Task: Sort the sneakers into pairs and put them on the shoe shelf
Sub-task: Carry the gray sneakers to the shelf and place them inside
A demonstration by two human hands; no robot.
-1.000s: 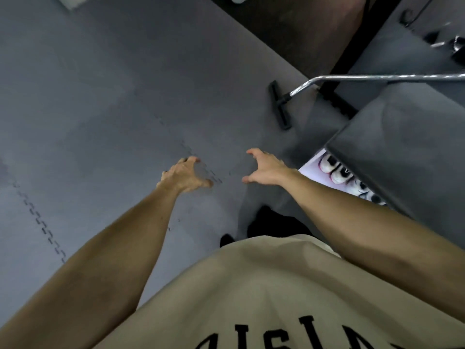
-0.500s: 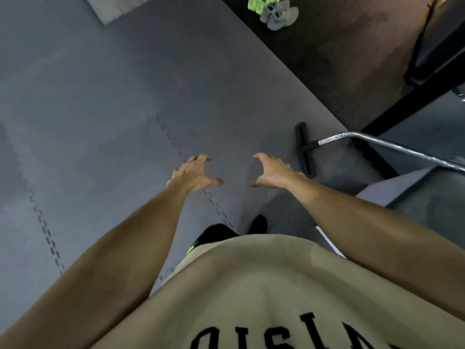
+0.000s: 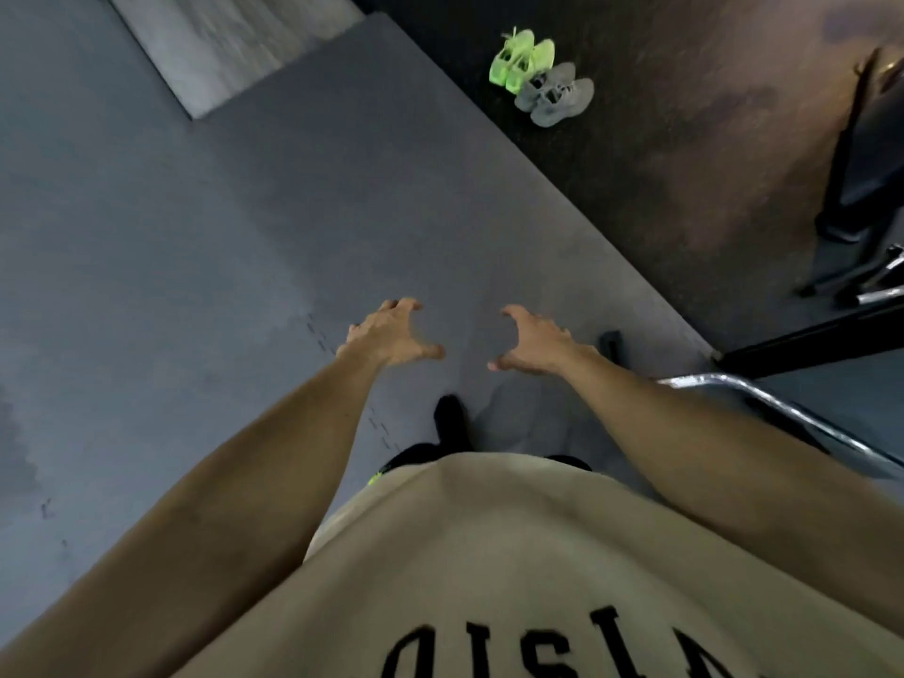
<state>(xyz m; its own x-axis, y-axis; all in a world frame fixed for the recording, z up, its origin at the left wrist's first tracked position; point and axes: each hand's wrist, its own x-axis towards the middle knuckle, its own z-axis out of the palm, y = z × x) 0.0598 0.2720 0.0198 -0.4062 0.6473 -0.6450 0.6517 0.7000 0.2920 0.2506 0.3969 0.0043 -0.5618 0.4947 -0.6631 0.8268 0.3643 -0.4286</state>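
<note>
Far ahead on the dark floor lie two neon green sneakers point(image 3: 521, 61) side by side, with two grey sneakers point(image 3: 555, 94) right beside them. My left hand point(image 3: 389, 332) and my right hand point(image 3: 535, 341) are stretched out in front of me above the grey foam mat point(image 3: 205, 227). Both hands hold nothing, their fingers spread and loosely curved. The sneakers are well beyond my hands. No shoe shelf is in view.
A chrome tube point(image 3: 763, 408) runs at the lower right, with a black foot piece point(image 3: 611, 342) by my right wrist. Black equipment frames point(image 3: 851, 178) stand at the right. A pale floor patch point(image 3: 230, 46) lies at the top left. My dark shoe point(image 3: 450, 418) is below my hands.
The view has swung up and forward, bringing the green and grey sneakers fully into sight. The shelf with white sneakers at the right has left the view. My hands stay empty.
</note>
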